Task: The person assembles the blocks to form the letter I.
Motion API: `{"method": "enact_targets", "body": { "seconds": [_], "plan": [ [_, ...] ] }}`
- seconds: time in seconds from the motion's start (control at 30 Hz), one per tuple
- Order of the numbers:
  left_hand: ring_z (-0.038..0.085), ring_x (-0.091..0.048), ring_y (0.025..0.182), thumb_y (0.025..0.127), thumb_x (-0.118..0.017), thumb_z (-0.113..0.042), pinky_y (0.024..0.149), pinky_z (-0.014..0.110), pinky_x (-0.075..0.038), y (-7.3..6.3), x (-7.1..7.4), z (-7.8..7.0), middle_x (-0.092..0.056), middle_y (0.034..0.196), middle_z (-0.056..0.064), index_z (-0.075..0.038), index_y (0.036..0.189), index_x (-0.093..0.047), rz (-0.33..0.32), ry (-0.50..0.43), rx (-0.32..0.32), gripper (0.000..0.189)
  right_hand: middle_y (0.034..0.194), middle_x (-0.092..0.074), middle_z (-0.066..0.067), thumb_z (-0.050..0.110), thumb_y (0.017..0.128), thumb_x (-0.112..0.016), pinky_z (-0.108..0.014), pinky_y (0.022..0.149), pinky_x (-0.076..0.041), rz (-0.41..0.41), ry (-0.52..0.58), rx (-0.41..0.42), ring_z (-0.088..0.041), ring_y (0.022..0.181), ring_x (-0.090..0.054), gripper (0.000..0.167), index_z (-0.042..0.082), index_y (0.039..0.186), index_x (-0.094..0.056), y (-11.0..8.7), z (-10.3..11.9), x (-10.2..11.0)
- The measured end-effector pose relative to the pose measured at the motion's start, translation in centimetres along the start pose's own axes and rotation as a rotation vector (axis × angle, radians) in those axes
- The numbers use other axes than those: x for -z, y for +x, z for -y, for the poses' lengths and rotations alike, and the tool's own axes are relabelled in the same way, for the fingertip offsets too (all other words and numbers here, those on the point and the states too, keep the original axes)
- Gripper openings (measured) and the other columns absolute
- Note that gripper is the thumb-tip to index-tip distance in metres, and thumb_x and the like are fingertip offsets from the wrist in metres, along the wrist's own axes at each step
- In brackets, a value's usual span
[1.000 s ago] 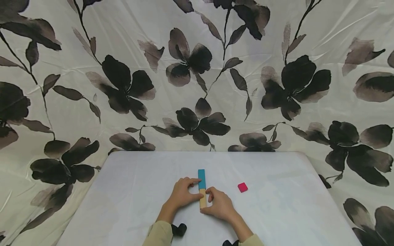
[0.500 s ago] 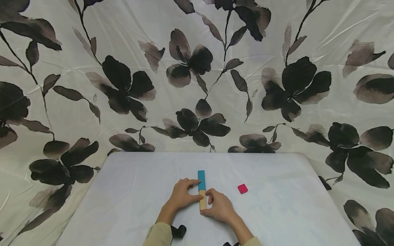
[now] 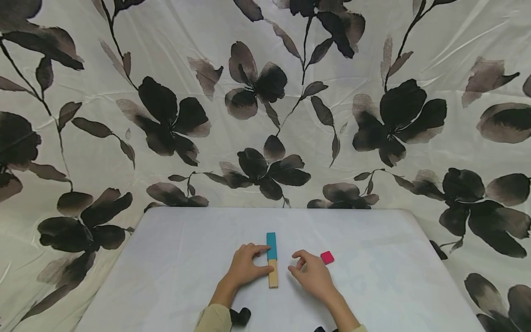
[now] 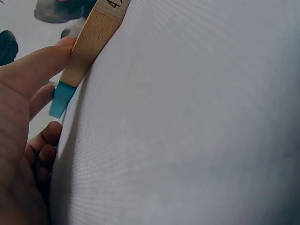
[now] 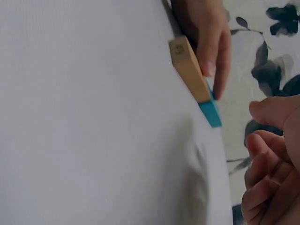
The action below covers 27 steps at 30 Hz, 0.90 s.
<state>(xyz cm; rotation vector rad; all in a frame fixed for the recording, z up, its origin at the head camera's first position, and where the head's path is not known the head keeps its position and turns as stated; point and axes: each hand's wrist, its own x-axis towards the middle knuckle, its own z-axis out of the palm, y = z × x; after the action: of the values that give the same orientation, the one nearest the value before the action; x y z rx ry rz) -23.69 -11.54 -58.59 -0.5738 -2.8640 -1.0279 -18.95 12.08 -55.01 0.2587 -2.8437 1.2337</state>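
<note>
A plain wooden block (image 3: 273, 279) and a blue block (image 3: 271, 240) lie end to end in one line on the white table. My left hand (image 3: 244, 264) rests at their left side, its thumb against the wooden block and its index finger at the blue one. Dark marks show on the near end of the wooden block (image 5: 188, 70) in the right wrist view. Apart from the blocks, my right hand (image 3: 314, 275) has its thumb and fingers bent a little, with nothing between them. Just beyond it lies a small red block (image 3: 327, 257).
The white table (image 3: 174, 240) ends at a straight far edge, with a floral cloth (image 3: 265, 92) hanging behind. A black object (image 3: 240, 317) sits by my left wrist.
My right hand has let go of the wooden block and moved right, towards the red block. My left hand keeps its place at the two lined-up blocks.
</note>
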Motion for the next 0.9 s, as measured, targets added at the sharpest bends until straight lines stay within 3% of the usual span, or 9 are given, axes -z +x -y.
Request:
{"method": "enact_targets", "body": {
  "seconds": [0.13,0.43,0.63,0.9],
  "plan": [
    [0.011,-0.041,0.079,0.071,-0.078,-0.061,0.073,0.036,-0.034,-0.1,-0.1,0.0,-0.049,0.083,-0.011,-0.030,0.122,-0.068,0.003,-0.006,0.005,0.061,0.071,-0.053,0.012,0.022,0.084,-0.077,-0.024,0.047,-0.036,-0.110,-0.025,-0.031,-0.005,0.045,-0.038,0.024,0.012,0.104,-0.069,-0.4,-0.8,1.7],
    [0.011,-0.040,0.078,0.071,-0.076,-0.064,0.071,0.034,-0.032,-0.4,-0.3,-0.1,-0.048,0.082,-0.010,-0.029,0.123,-0.068,0.000,0.003,0.013,0.063,0.071,-0.056,0.005,0.014,0.082,-0.076,-0.027,0.049,-0.036,-0.301,-0.082,-0.130,-0.010,0.054,-0.044,0.016,0.008,0.096,-0.070,-1.3,-3.9,4.4],
    [0.011,-0.039,0.078,0.071,-0.076,-0.063,0.072,0.033,-0.033,-0.6,-0.4,-0.1,-0.048,0.082,-0.010,-0.029,0.123,-0.067,-0.008,0.008,0.013,0.063,0.082,-0.061,-0.003,0.018,0.080,-0.077,-0.033,0.054,-0.039,-0.365,-0.111,-0.194,-0.017,0.063,-0.050,0.025,0.006,0.101,-0.070,-2.1,-5.1,5.6],
    [0.011,-0.039,0.077,0.071,-0.077,-0.061,0.072,0.033,-0.033,-0.6,-0.4,-0.4,-0.048,0.082,-0.011,-0.030,0.123,-0.067,-0.020,0.010,0.009,0.061,0.081,-0.060,-0.002,0.023,0.078,-0.079,-0.035,0.060,-0.042,-0.387,-0.123,-0.248,-0.020,0.069,-0.055,0.029,0.006,0.099,-0.069,-2.4,-6.3,5.8]
  ]
}}
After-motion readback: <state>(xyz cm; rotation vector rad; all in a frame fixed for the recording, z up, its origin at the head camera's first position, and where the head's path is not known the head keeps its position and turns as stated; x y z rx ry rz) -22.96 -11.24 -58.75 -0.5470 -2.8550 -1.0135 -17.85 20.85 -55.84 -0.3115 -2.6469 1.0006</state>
